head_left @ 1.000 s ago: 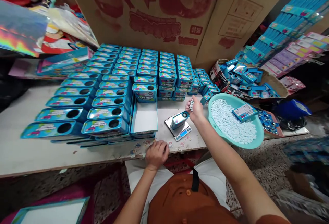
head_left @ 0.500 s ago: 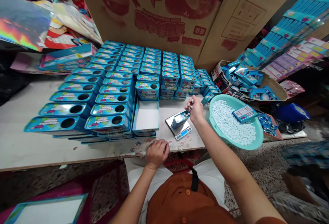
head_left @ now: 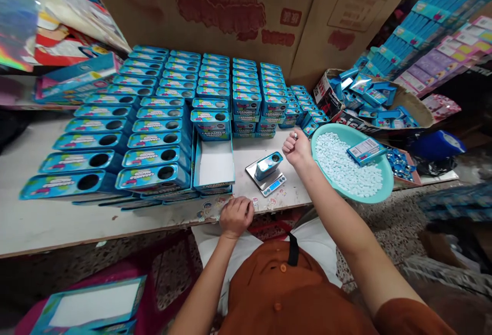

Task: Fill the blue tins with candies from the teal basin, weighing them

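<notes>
right hand (head_left: 295, 149): we see it closed in a fist above the worktop (head_left: 46, 222), with one round pale candy (head_left: 295, 134) showing at the top of the fingers (anything else in the grip is hidden).
left hand (head_left: 236, 216): curled loosely and resting at the front edge of the worktop, with nothing in it that we can see.
scale: a digital pocket scale (head_left: 266, 184) sits just left of the right hand, with a small blue tin (head_left: 268, 166) on its plate.
basin: a teal plastic basin (head_left: 371, 195) lies just right of the right hand, heaped with pale candies (head_left: 340, 163), a printed carton (head_left: 365, 151) resting on top.
tins: rows of blue caramelo tins (head_left: 161, 120) stand stacked left of the scale, round holes showing; an open blue box (head_left: 213, 166) with a white inside sits among them.
behind: we face a big cardboard carton (head_left: 200, 12) printed in red, and a box of blue packets (head_left: 365, 100) lies beyond the basin.
</notes>
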`<state>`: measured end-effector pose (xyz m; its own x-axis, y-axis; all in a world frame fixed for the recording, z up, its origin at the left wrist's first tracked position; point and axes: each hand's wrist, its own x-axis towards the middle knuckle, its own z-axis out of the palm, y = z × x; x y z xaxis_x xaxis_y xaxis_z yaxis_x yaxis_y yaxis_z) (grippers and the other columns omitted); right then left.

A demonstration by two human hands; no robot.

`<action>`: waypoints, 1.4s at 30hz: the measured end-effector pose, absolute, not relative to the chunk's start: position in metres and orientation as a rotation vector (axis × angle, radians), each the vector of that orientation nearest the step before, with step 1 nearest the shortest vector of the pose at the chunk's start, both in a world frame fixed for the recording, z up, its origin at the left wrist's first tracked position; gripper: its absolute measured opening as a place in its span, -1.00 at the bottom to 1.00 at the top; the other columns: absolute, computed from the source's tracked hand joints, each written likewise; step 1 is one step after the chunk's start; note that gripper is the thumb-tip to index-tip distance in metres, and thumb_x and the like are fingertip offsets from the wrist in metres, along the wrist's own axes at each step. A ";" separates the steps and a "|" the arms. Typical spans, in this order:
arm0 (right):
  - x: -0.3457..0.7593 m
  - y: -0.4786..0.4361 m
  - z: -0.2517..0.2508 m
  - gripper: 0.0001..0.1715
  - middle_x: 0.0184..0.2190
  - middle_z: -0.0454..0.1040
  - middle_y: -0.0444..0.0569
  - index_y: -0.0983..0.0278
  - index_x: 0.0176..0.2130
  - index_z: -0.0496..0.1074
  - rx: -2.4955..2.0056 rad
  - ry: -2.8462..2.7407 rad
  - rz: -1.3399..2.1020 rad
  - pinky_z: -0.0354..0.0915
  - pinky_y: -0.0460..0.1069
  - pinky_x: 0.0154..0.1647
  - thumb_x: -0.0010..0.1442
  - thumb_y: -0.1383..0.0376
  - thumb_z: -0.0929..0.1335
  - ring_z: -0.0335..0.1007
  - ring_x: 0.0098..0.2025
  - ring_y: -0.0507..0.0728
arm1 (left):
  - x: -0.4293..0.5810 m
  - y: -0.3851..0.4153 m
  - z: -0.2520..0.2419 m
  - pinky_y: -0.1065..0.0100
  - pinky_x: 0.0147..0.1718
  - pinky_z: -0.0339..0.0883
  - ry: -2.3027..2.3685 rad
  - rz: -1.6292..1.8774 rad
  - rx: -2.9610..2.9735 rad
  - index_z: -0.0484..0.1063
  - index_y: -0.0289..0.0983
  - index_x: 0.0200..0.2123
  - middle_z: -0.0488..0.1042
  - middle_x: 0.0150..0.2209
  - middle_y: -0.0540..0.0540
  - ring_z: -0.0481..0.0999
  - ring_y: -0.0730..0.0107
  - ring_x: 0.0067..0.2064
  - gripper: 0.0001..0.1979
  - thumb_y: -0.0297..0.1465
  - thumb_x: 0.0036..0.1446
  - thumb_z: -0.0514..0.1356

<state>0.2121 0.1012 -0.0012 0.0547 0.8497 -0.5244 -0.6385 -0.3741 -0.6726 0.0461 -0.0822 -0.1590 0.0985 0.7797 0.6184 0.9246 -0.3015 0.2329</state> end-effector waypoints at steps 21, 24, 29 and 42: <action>0.264 0.083 0.013 -0.59 -0.75 -0.10 -0.34 0.23 -0.50 0.10 -1.028 -0.174 1.681 -0.18 -0.18 -0.76 0.40 0.24 0.11 -0.20 -0.76 -0.10 | 0.045 -0.081 -0.164 0.29 -0.26 0.23 -1.703 -0.994 -2.172 0.45 -0.22 -0.33 0.56 -0.35 -0.07 0.47 0.29 -0.32 -0.95 -0.43 0.11 0.18; 0.286 0.074 0.015 -0.61 -0.73 -0.07 -0.34 0.24 -0.49 0.15 -1.021 -0.209 1.638 -0.17 -0.18 -0.75 0.38 0.22 0.16 -0.17 -0.75 -0.10 | 0.044 -0.080 -0.165 0.29 -0.23 0.23 -1.680 -0.998 -2.180 0.44 -0.23 -0.32 0.56 -0.35 -0.09 0.46 0.27 -0.30 -0.95 -0.44 0.10 0.19; 0.338 0.056 0.019 -0.61 -0.72 -0.02 -0.32 0.25 -0.47 0.20 -1.008 -0.289 1.506 -0.18 -0.19 -0.74 0.39 0.21 0.16 -0.15 -0.74 -0.11 | 0.042 -0.079 -0.167 0.28 -0.23 0.23 -1.624 -1.003 -2.197 0.42 -0.23 -0.30 0.54 -0.33 -0.11 0.45 0.25 -0.29 -0.94 -0.43 0.10 0.19; 0.395 0.025 -0.004 -0.83 -0.56 0.20 -0.24 0.30 -0.40 0.38 -1.166 -0.584 1.398 -0.03 -0.16 -0.64 0.17 0.26 0.38 0.03 -0.61 -0.13 | 0.054 -0.077 -0.150 0.24 -0.10 0.24 -2.033 -1.017 -2.242 0.44 -0.26 -0.31 0.51 -0.30 -0.15 0.44 0.25 -0.21 -0.83 -0.32 0.22 0.11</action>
<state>0.3950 0.0253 -0.0039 0.1624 0.9377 -0.3072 -0.4406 -0.2097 -0.8729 0.0541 -0.0774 -0.1497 -0.0130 0.9102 0.4140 0.8773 -0.1882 0.4415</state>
